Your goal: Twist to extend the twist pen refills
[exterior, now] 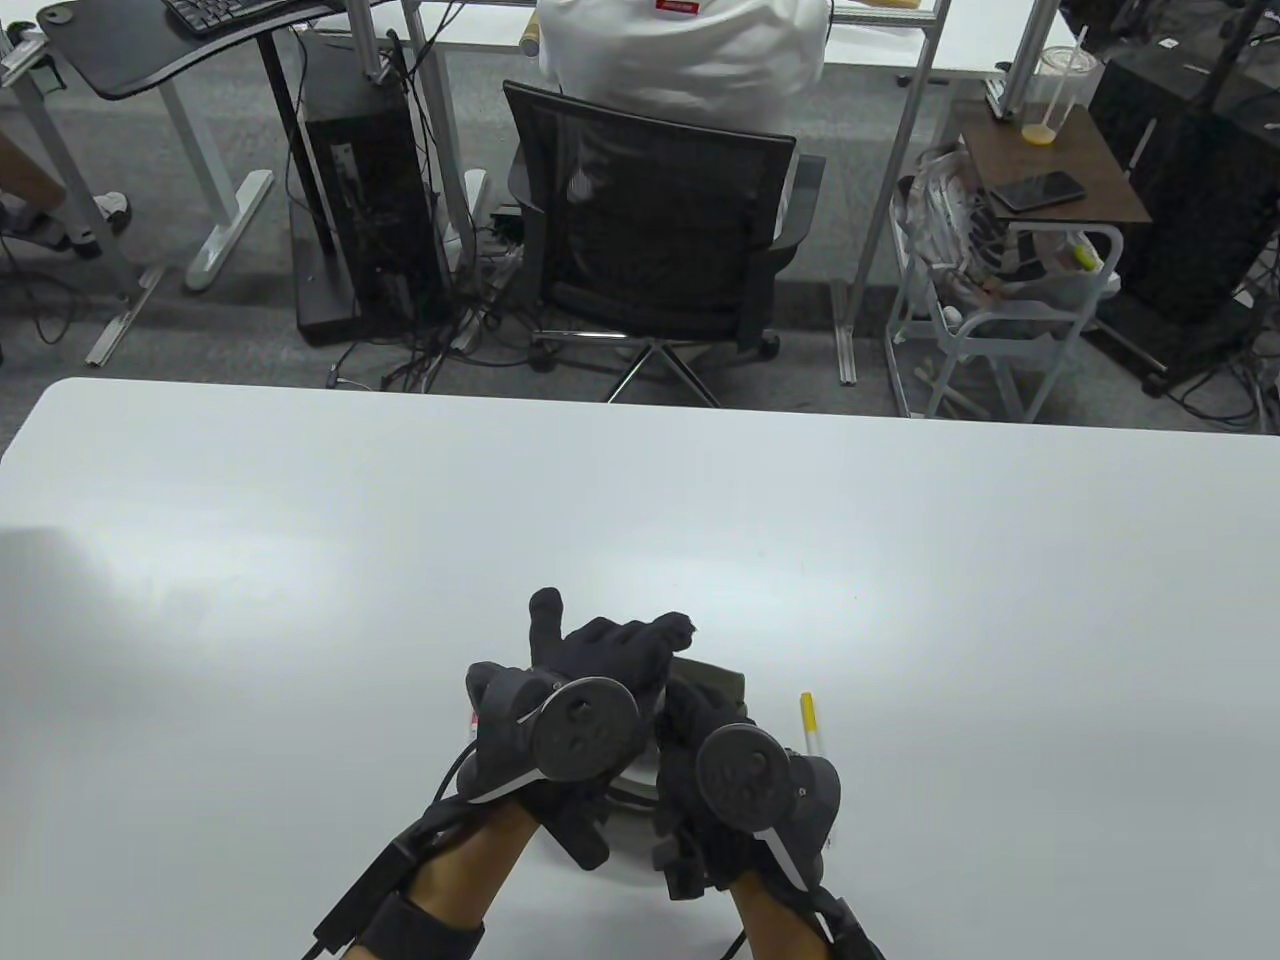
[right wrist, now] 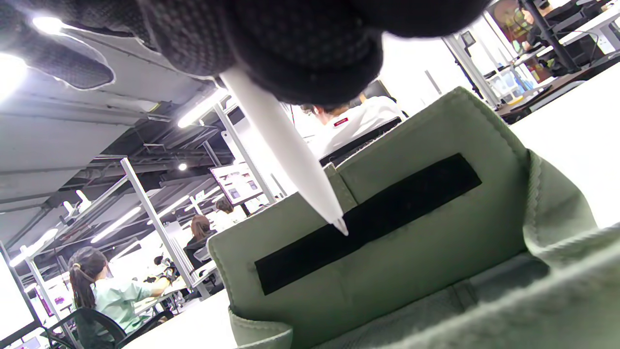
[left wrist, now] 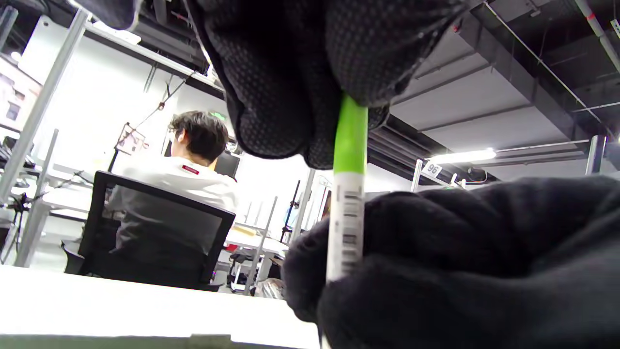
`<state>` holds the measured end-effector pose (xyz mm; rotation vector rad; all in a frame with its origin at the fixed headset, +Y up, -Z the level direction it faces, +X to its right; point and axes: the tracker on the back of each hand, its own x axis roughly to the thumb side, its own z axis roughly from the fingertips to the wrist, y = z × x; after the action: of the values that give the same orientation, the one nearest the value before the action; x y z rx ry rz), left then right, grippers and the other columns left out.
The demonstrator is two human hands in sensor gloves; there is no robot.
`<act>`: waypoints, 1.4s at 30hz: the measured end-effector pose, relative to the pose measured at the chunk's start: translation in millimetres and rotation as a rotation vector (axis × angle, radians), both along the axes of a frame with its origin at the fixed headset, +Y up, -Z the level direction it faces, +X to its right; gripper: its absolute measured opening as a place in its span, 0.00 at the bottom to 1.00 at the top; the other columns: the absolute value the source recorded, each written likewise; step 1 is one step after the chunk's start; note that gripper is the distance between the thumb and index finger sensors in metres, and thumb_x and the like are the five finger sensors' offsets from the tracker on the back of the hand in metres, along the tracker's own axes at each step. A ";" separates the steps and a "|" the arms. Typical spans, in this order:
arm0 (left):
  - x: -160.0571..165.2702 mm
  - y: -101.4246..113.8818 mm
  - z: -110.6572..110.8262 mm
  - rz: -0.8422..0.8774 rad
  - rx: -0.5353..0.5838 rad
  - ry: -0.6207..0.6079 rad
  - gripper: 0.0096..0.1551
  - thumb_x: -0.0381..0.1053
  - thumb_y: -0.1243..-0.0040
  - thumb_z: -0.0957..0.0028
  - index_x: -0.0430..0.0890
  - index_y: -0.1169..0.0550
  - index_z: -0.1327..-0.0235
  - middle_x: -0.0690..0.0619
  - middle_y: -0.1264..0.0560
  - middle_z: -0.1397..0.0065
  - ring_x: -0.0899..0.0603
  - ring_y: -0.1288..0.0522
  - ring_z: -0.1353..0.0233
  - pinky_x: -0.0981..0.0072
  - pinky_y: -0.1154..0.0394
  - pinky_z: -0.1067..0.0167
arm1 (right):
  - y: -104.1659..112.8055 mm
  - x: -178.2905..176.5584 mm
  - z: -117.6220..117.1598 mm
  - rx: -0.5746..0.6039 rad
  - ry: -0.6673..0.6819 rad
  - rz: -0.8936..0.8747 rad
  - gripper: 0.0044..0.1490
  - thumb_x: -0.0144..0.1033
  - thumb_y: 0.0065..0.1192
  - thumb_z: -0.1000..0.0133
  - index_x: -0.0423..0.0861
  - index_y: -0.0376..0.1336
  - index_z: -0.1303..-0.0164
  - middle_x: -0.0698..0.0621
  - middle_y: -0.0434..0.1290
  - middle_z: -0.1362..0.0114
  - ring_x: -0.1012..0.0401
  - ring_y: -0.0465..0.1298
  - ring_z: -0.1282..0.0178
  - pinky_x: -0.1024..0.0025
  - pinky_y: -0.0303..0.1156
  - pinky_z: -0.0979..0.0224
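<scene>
I have the green-and-white pen [left wrist: 348,194] pinched in both hands above the counter [exterior: 300,520]: left hand [exterior: 590,690] on the green cap end, right hand [exterior: 720,770] around the white barrel. It looks light, stiff and slick, so I'd grip firmly either side of the colour joint.

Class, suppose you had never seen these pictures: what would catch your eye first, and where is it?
First, the two black-gloved hands, left hand and right hand, huddled together at the near edge of the white table. Between them they hold a green-and-white pen, the left hand gripping its green end and the right its white barrel, above a sage-green fabric case. A yellow-capped pen lies on the table just right of the hands.
</scene>
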<state>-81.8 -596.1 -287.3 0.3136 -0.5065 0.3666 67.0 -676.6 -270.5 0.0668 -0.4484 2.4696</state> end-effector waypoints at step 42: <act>-195.3 -137.1 -14.1 -0.360 -0.294 0.425 0.53 0.68 0.45 0.42 0.41 0.43 0.11 0.34 0.40 0.11 0.22 0.45 0.15 0.12 0.57 0.35 | -62.3 119.9 -46.1 -0.563 -0.625 0.491 0.29 0.46 0.76 0.62 0.47 0.77 0.51 0.49 0.84 0.53 0.65 0.82 0.73 0.73 0.79 0.69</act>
<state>-277.1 -733.2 -301.4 0.0082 -0.0813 0.0164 186.9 -738.9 -316.6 -0.9436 0.0487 2.9760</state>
